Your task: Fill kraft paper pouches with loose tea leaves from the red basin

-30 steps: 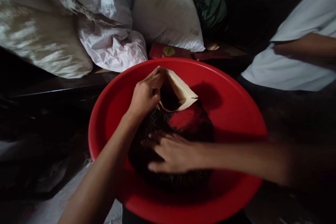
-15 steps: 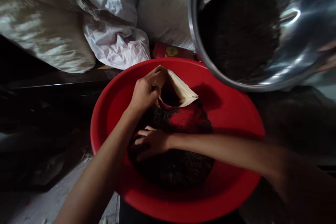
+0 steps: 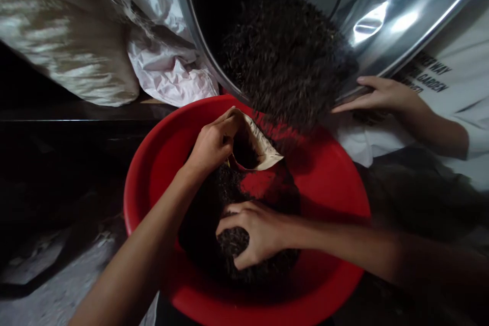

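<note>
My left hand [image 3: 211, 146] pinches the rim of a paper bag [image 3: 263, 148], whose pale inside faces up and holds something dark. The bag rests in a large red plastic basin [image 3: 151, 183], among dark dried leaves that look like loose tea. Below the bag, my right hand [image 3: 263, 229] has its fingers curled round a clump of these tea leaves [image 3: 234, 243]. Above the basin's far side, a big shiny metal bowl [image 3: 412, 23] is tipped over, and a mass of dark leaves [image 3: 290, 56] spills from it into the basin.
A co-worker's hand [image 3: 393, 99] supports the bowl's lower rim from the right; printed white clothing [image 3: 431, 79] shows behind it. White sacks [image 3: 76, 56] and a crumpled white bag [image 3: 175, 76] lie on a dark ledge [image 3: 76, 112] at the back left.
The metal bowl has swung left and tipped further, and its leaves now pour out. My right hand has moved right and gathered a clump. My left hand still holds the bag.
</note>
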A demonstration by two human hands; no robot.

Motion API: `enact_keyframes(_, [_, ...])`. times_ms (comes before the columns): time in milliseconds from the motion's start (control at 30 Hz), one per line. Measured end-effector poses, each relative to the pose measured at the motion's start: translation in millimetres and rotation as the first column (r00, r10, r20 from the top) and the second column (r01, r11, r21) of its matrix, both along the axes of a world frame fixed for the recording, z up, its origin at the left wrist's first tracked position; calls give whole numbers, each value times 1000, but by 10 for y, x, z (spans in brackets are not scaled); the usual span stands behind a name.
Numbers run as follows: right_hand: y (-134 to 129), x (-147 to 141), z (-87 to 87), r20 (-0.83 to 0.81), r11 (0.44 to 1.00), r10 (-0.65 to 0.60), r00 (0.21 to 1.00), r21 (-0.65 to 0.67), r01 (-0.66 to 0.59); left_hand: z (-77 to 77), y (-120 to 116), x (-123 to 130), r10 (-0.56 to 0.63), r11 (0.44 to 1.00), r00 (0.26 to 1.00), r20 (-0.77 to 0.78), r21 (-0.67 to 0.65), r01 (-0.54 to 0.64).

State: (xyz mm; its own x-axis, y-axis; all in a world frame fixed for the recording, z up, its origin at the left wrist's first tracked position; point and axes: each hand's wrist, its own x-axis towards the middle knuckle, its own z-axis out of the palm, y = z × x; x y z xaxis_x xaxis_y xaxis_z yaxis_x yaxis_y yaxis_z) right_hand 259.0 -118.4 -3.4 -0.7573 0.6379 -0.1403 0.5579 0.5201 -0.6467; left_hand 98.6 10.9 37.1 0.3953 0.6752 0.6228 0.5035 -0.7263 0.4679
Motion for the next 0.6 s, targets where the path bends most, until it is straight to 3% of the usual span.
enact_keyframes(67, [-60, 101, 253, -78, 999, -15, 997, 50, 19, 14, -9, 10, 12, 1000, 999, -39, -6, -12])
enact_keyframes(167, [-94, 225, 633, -177, 987, -49, 983, 139, 75, 40, -43, 36, 128, 985, 973, -191, -90, -147])
enact_keyframes(300, [21, 342, 948, -283, 932, -149, 947, 279, 230, 37, -65, 55, 202, 960, 927, -316, -123, -251])
enact_keyframes(467, [361, 419, 985, -296, 748, -366, 882, 470, 468, -31, -22, 54, 99, 980, 980, -170, -152, -126])
enact_keyframes(600, [715, 331, 848, -183, 645, -529, 829, 547, 533, -47, 1, 64, 89, 971, 989, -117, -212, -113])
